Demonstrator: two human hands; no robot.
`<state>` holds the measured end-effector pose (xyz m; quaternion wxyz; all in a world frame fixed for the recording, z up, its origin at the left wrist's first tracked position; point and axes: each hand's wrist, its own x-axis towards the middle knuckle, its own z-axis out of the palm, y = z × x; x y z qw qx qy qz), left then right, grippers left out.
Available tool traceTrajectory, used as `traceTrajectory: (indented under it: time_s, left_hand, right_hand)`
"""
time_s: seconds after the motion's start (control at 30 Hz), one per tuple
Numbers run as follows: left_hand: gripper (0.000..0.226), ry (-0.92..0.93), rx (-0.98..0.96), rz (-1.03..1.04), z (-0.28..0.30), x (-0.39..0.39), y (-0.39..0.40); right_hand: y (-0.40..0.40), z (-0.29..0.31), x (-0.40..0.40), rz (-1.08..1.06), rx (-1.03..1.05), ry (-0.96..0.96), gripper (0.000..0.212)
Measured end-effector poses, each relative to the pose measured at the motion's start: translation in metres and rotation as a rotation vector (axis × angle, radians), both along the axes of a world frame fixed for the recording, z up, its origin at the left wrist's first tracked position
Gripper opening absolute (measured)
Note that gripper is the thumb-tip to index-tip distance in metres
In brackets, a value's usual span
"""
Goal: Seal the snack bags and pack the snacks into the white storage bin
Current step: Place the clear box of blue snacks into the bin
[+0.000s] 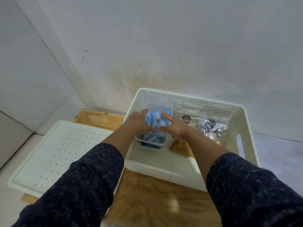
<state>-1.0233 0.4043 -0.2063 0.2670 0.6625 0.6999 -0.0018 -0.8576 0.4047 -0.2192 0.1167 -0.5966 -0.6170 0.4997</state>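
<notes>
While both hands press blue snack packets (155, 119) into a clear tub (150, 145) inside the white storage bin (185, 97), centre frame: left hand (139, 122) gripping, right hand (174, 126) flat. Zip bags (211, 125) already packed; perforated lid (54, 153) off, lower left.

We see two arms in long dark navy sleeves (78, 182) of a flecked, speckled knit, pushed up to mid-forearm; wrists and both hands are bare, without rings or a watch.

Item count, as seen from my head camera

One bin (242, 122), one lid (54, 154), one clear tub (151, 145) of blue packets, two zip bags (211, 126) visible, my two hands (139, 123).
</notes>
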Motion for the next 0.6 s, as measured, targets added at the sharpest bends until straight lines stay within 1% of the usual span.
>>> traceTrajectory:
  time_s: [0.07, 0.13, 0.17, 0.23, 0.33, 0.47, 0.6]
  left_hand:
    - [0.095, -0.038, 0.046, 0.005, 0.016, 0.003, -0.006]
    - [0.099, -0.053, 0.048, -0.025, 0.035, 0.007, -0.015]
    - [0.1, -0.036, 0.046, -0.047, 0.045, 0.01, -0.022]
    - [0.102, 0.06, 0.051, -0.093, 0.066, 0.02, -0.039]
    - [0.099, 0.167, 0.085, -0.162, 0.097, 0.041, -0.077]
    - [0.101, 0.149, 0.151, -0.258, 0.122, 0.074, -0.135]
    - [0.101, 0.153, 0.184, -0.344, 0.13, 0.114, -0.187]
  right_hand:
    - [-0.007, 0.014, 0.009, -0.02, 0.074, -0.048, 0.077]
    - [-0.018, 0.029, 0.022, 0.014, 0.162, -0.181, 0.074]
    - [-0.025, 0.038, 0.03, 0.045, 0.215, -0.267, 0.073]
    - [-0.042, 0.056, 0.047, 0.073, 0.313, -0.415, 0.072]
    - [-0.082, 0.089, 0.071, 0.085, 0.404, -0.605, 0.07]
    - [-0.151, 0.123, 0.108, 0.014, 0.492, -0.708, 0.069]
    - [-0.224, 0.134, 0.152, -0.076, 0.495, -0.742, 0.069]
